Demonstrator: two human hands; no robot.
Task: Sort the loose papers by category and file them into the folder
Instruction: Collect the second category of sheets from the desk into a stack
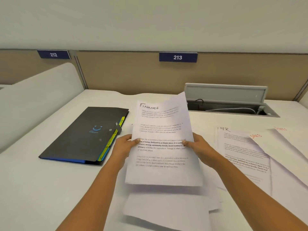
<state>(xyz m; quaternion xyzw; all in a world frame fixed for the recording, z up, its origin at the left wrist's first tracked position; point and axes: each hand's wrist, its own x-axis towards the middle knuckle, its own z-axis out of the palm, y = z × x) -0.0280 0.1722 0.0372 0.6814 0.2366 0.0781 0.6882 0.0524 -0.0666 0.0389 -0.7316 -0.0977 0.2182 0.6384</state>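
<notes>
Gripping from both sides, the Finance sheets (162,142) are held up off the tabletop (41,189) in front of the person. The left grip (124,147) is closed on the left edge and the right grip (201,147) on the right edge, each with the thumb on the printed face. How many sheets are in the bundle cannot be told.

The long axis of the bundle runs from near to far. The handwritten heading "FINANCE" is at the far, raised end, leaning a little to the right, and the far right corner is curled. The printed face is turned up toward the camera.

Sorting is judged to be well along. An HR pile (241,155) is laid out to the right, and sheets marked Sports (286,152) in red overlap its right side. More loose papers (166,210) lie under the held bundle at the near edge; their headings cannot be read, so it cannot be said whether they are sorted.

Filing is judged not yet begun. The black folder (83,135) lies closed to the left, apart from the bundle, with its long axis on a diagonal from near left to far right. Its coloured tabs (115,137) show along the edge facing the papers. It would have to be opened before any pile is put in.

Behind, an open cable tray (230,104) is set into the tabletop, below a partition plate numbered 213 (178,57).
</notes>
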